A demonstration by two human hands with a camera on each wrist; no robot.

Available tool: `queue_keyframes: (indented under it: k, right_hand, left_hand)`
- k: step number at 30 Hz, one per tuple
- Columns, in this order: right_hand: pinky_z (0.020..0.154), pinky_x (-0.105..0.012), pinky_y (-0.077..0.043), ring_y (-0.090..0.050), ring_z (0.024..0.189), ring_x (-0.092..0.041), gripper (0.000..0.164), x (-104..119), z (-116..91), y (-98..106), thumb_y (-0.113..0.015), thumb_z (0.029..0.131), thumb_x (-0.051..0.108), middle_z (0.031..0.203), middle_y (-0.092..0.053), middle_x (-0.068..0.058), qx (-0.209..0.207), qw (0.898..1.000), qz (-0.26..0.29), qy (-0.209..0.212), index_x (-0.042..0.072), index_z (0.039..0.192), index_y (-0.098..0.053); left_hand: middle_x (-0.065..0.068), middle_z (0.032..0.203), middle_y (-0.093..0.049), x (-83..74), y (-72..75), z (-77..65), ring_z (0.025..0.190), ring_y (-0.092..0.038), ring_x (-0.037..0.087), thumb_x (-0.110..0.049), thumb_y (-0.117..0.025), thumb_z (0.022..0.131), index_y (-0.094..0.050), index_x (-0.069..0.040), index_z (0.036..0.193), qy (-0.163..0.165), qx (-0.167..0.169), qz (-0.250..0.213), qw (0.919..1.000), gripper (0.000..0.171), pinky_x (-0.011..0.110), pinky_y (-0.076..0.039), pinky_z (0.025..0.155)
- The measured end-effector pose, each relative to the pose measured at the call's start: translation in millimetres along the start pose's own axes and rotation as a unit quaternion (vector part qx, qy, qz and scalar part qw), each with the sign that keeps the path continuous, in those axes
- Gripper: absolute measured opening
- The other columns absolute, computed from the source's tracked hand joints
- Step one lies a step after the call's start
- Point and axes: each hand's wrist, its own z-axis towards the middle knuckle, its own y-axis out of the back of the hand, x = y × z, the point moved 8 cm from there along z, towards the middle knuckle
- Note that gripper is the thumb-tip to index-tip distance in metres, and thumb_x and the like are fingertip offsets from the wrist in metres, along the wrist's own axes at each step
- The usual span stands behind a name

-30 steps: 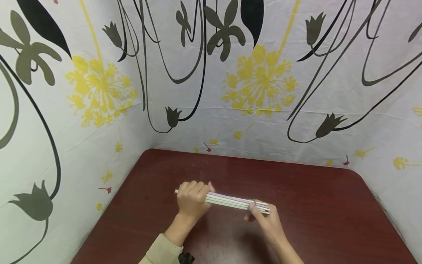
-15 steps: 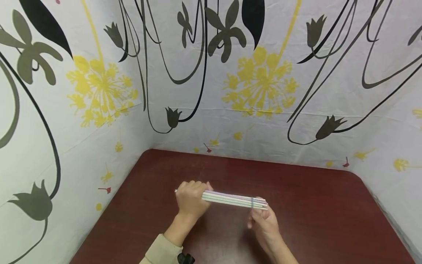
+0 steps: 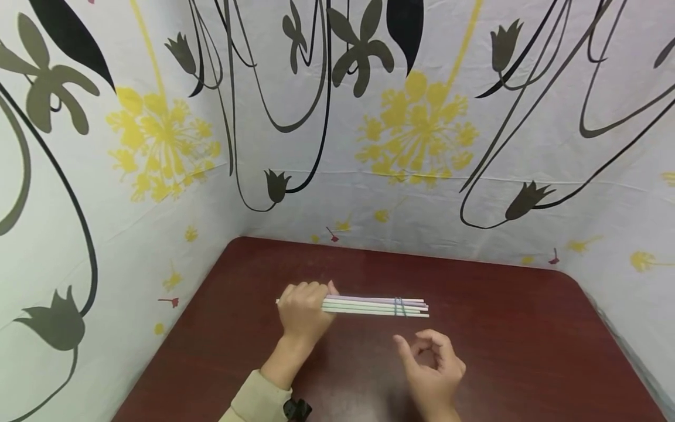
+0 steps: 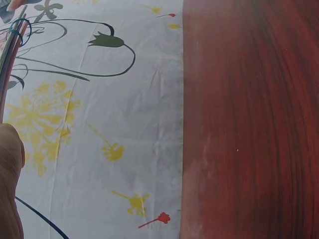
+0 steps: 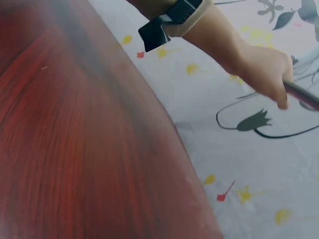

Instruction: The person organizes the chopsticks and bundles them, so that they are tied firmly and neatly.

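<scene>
My left hand (image 3: 303,313) grips a bundle of pale straws (image 3: 361,305), white, lilac and light green, with its fist round their left part. The bundle lies level above the table and points to the right. Near its right end a thin bluish rubber band (image 3: 399,306) is looped round the straws. Below that end, apart from the bundle, my right hand (image 3: 435,372) holds nothing, its thumb and curved fingers spread. The left wrist view catches the banded straws (image 4: 9,57) at its left edge. In the right wrist view, the left hand (image 5: 266,72) grips the darkened straws (image 5: 301,94).
Beneath both hands is a dark red wooden table (image 3: 501,328) with rounded far corners. White cloth (image 3: 337,146) printed with flowers rises behind it and along its sides. A black strap device (image 3: 297,409) sits on the left wrist, by a beige sleeve (image 3: 258,398).
The right hand has let go of the straws' right end and drawn back toward me. That end has risen so the bundle lies more level, and the band now shows fully as two loops.
</scene>
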Motion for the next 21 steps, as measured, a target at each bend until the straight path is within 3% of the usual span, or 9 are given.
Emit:
queue_keyframes:
  k: [2,4,8,10,12,14,18,21]
  right_hand:
    - [0.041,-0.009,-0.023,-0.038,0.044,-0.002,0.045,10.4,6.3,-3.3,-0.082,0.085,0.023,0.052,-0.049,-0.004,-0.021,0.999,-0.020,0.031,-0.012,0.075,-0.056]
    - [0.043,-0.009,-0.023,-0.037,0.043,-0.003,0.037,14.7,11.2,-6.3,-0.082,0.084,0.015,0.051,-0.049,-0.005,-0.035,0.998,-0.037,0.032,-0.013,0.076,-0.059]
    - [0.049,-0.010,-0.033,-0.044,0.046,-0.004,0.010,12.2,15.4,-8.8,-0.072,0.077,-0.008,0.051,-0.053,-0.007,-0.046,0.996,-0.080,-0.005,-0.011,0.074,-0.063]
    - [0.055,-0.011,-0.037,-0.047,0.048,-0.006,0.006,11.7,16.3,-7.8,-0.066,0.073,-0.013,0.050,-0.054,-0.008,-0.056,0.994,-0.091,-0.011,-0.009,0.068,-0.063]
    - [0.058,-0.011,-0.039,-0.048,0.050,-0.007,0.008,14.2,17.5,-8.5,-0.065,0.074,-0.010,0.051,-0.054,-0.007,-0.059,0.994,-0.087,0.009,-0.008,0.066,-0.063]
    - [0.059,-0.013,-0.042,-0.050,0.052,-0.011,0.014,20.4,18.1,-10.9,-0.067,0.077,-0.006,0.055,-0.055,-0.009,-0.057,0.995,-0.061,0.059,-0.006,0.063,-0.063]
    - [0.058,-0.015,-0.047,-0.058,0.061,-0.019,0.023,33.7,13.8,-20.5,-0.066,0.086,0.005,0.069,-0.060,-0.016,-0.004,0.986,0.015,0.167,-0.006,0.067,-0.061]
    - [0.058,-0.018,-0.051,-0.063,0.067,-0.023,0.017,31.8,6.7,-28.1,-0.060,0.086,-0.001,0.075,-0.062,-0.015,0.083,0.977,0.085,0.175,-0.004,0.070,-0.055]
  left_hand:
    - [-0.004,0.043,-0.036,-0.9,0.3,-0.1,0.037,-0.032,0.015,-0.018,-0.054,0.086,-0.035,-0.017,0.049,-0.004,-0.002,0.000,1.0000,0.041,0.030,-0.031,0.041]
    - [-0.004,0.043,-0.036,-2.0,0.8,-0.2,0.037,-0.032,0.015,-0.018,-0.053,0.087,-0.036,-0.017,0.049,-0.006,-0.004,-0.001,1.0000,0.042,0.030,-0.031,0.041]
    - [-0.005,0.043,-0.035,-5.4,2.7,-1.5,0.037,-0.029,0.014,-0.018,-0.053,0.087,-0.035,-0.017,0.049,-0.015,-0.011,-0.003,0.9998,0.042,0.029,-0.029,0.040]
    - [-0.005,0.044,-0.034,-7.2,3.5,-2.6,0.037,-0.028,0.014,-0.017,-0.056,0.084,-0.035,-0.018,0.050,-0.020,-0.014,-0.006,0.9997,0.040,0.028,-0.028,0.040]
    - [-0.005,0.044,-0.036,-7.5,3.3,-3.2,0.037,-0.029,0.014,-0.016,-0.059,0.081,-0.036,-0.017,0.050,-0.020,-0.011,-0.010,0.9997,0.039,0.028,-0.027,0.040]
    - [-0.004,0.044,-0.037,-6.5,2.0,-3.6,0.037,-0.030,0.014,-0.015,-0.060,0.079,-0.037,-0.017,0.050,-0.014,-0.002,-0.010,0.9999,0.038,0.028,-0.027,0.040]
    - [-0.004,0.043,-0.037,-3.8,-2.5,-4.6,0.036,-0.030,0.014,-0.015,-0.059,0.079,-0.037,-0.017,0.048,-0.002,0.026,-0.002,0.9997,0.037,0.028,-0.025,0.041]
    - [-0.004,0.042,-0.037,-2.6,-4.2,-5.4,0.035,-0.030,0.014,-0.015,-0.056,0.079,-0.038,-0.016,0.048,-0.002,0.038,0.003,0.9993,0.037,0.027,-0.024,0.041]
